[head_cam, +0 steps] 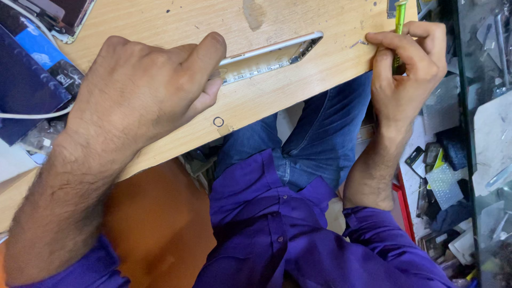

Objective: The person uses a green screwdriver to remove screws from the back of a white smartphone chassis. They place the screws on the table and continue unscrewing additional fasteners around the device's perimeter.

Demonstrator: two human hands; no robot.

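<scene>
Hands working an opened phone frame on the wooden worktop (160, 21).

I am seeing the left hand (144, 90) clamping its thumb and fingers on the near end of the silver phone frame (277, 53), which is lying tilted on edge across the worktop. My right hand (408, 66) is closing around a green-handled screwdriver (400, 18) at the worktop's right edge, just beside a small metal bit (358, 43). A small black ring (218, 121) is lying near the front edge.
</scene>
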